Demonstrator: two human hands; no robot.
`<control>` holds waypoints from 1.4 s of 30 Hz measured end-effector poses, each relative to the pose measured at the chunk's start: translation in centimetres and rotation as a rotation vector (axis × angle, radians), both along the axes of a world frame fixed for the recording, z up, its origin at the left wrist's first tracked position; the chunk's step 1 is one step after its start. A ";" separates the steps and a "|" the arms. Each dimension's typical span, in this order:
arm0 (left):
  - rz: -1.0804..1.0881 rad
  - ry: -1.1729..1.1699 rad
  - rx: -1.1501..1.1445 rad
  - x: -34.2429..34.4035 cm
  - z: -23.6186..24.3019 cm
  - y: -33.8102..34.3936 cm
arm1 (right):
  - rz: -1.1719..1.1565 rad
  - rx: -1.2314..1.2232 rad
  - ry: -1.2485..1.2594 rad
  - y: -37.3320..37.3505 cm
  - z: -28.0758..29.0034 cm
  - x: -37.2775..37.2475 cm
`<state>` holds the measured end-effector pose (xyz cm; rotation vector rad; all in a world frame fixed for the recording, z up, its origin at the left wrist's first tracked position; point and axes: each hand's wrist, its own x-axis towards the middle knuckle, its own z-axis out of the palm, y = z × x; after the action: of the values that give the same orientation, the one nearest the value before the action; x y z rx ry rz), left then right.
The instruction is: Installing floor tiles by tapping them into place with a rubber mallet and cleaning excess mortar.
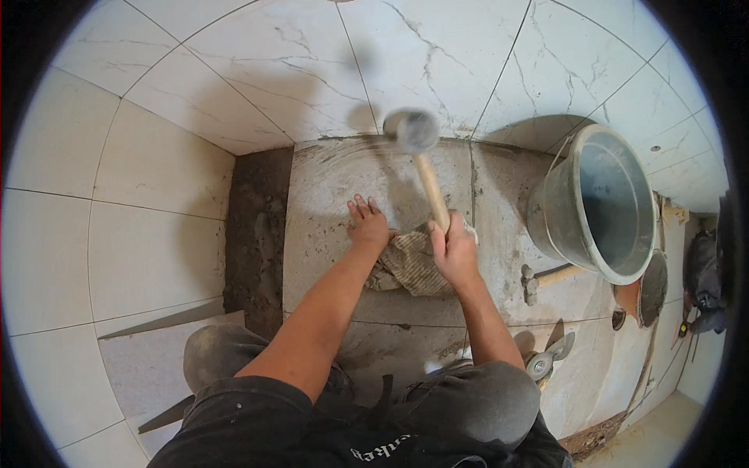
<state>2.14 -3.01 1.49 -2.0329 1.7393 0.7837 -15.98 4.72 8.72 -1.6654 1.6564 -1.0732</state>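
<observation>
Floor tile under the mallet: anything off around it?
Yes. Left of the mortar-smeared tile a strip of bare dark mortar bed lies uncovered. A loose cut tile piece lies askew over the finished floor nearby. The raised mallet is motion-blurred.

tiled floor (156, 234) | on it: bucket (601, 203), rag (409, 265), hammer (546, 278)

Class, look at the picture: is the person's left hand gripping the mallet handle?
No: the left hand lies flat on the dirty tile, while the right hand grips the mallet.
</observation>
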 end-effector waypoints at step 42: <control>0.016 0.046 0.009 -0.8 1.2 0.5 | 0.119 0.179 0.370 -2.3 -4.9 0.3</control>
<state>1.37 -2.48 2.68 -2.0402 1.7432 0.8485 -15.64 2.47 3.85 -1.8959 1.7892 -0.5634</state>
